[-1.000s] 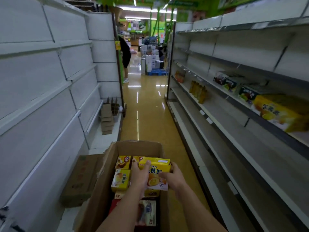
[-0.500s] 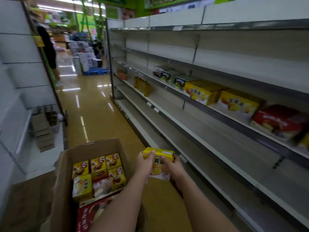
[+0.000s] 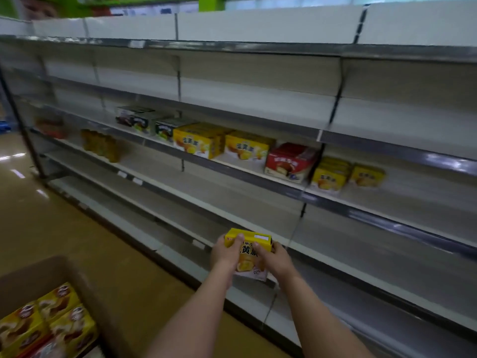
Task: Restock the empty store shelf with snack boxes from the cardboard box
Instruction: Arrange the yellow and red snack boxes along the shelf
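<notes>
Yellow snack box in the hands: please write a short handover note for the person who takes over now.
Left hand and right hand both grip one yellow snack box in front of the lower shelves, not yet set down.
Cardboard box at lower left holds more snack boxes.
Done: several yellow boxes and a red box stand on the middle shelf.
Left: shelve the held box, then the rest.

Cardboard box (image 3: 38, 275) at lower left — shelf (image 3: 258, 174) ahead, snack boxes (image 3: 245, 148) on it.
</notes>
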{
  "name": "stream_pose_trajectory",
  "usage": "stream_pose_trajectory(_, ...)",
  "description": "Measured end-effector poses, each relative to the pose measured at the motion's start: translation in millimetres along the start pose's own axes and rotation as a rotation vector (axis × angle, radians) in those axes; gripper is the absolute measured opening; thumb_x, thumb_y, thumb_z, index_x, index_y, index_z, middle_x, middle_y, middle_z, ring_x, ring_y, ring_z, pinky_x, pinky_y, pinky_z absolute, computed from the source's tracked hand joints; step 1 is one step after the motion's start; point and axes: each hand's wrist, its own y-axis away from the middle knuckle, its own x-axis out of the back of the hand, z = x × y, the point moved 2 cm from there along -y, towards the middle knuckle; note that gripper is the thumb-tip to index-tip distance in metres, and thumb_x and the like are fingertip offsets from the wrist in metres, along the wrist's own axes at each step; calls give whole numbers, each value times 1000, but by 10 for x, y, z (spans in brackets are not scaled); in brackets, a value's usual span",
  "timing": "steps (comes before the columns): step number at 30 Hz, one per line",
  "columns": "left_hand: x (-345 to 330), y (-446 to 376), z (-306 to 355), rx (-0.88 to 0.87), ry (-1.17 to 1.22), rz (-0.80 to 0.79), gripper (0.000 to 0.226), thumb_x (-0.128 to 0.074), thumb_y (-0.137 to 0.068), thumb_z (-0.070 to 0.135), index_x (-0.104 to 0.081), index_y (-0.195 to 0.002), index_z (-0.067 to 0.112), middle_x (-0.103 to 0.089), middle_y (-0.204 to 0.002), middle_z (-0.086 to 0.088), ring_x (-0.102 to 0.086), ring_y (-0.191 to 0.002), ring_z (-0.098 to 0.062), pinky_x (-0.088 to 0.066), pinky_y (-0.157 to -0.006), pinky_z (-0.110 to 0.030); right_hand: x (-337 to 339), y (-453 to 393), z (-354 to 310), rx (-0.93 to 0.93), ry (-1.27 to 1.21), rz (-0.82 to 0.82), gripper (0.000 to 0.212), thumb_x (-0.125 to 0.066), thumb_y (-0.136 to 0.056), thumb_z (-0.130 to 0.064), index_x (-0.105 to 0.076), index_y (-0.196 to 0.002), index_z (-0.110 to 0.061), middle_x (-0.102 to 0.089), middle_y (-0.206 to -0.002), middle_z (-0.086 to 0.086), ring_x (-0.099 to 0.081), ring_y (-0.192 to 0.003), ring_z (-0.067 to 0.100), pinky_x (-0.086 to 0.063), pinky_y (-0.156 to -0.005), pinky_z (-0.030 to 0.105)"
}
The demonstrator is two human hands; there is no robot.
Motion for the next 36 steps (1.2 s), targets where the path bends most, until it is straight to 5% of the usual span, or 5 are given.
stream_pose_trajectory(4, -602, 64, 67, -71, -23, -107, 23, -62, -89, 36, -60, -101, 17, -67, -104, -10, -64, -95, -26, -54, -85, -40, 596, -108, 22, -27, 8, 67, 45, -73, -82, -19, -52, -120, -8, -66, -111, 11, -68, -93, 24, -57, -71, 33)
stream_pose_trajectory(9, -1412, 162, 196, -115, 5, -200, 16, -60, -92, 29, -58, -98, 15, -66, -92, -4, -60, -75, -10, -46, -56, -20, 1403, -240, 40, -65, 44, 197, 56, -76, -75, -9, -43, -120, -6, -65, -108, 13, -67, -92, 25, -57, -78, 41)
stream_pose_trajectory(22, -3175, 300, 498, -110, 8, -368, 28, -51, -94, 45, -42, -107, 22, -59, -110, -8, -58, -95, -24, -43, -78, -35, 3129, -603, -203, 8, 166, 368, 49, -73, -80, -14, -48, -122, -12, -56, -120, 13, -60, -105, 28, -55, -68, 32)
stream_pose_trajectory(33, -3810, 16, 641, -236, -95, -396, 50, -54, -87, 53, -53, -131, 28, -51, -132, -6, -51, -119, -26, -44, -100, -44, 3617, -1037, -342, 125, 72, 405, 25, -66, -84, -17, -56, -107, -21, -65, -111, 10, -66, -97, 27, -55, -85, 49)
stream_pose_trajectory(36, -3899, -117, 706, -247, -90, -428, 21, -57, -88, 46, -61, -107, 38, -54, -126, -3, -54, -110, -20, -45, -92, -36, 3655, -1220, -354, 84, 54, 431, 31, -66, -81, -17, -52, -109, -15, -64, -107, 9, -64, -96, 26, -54, -87, 46)
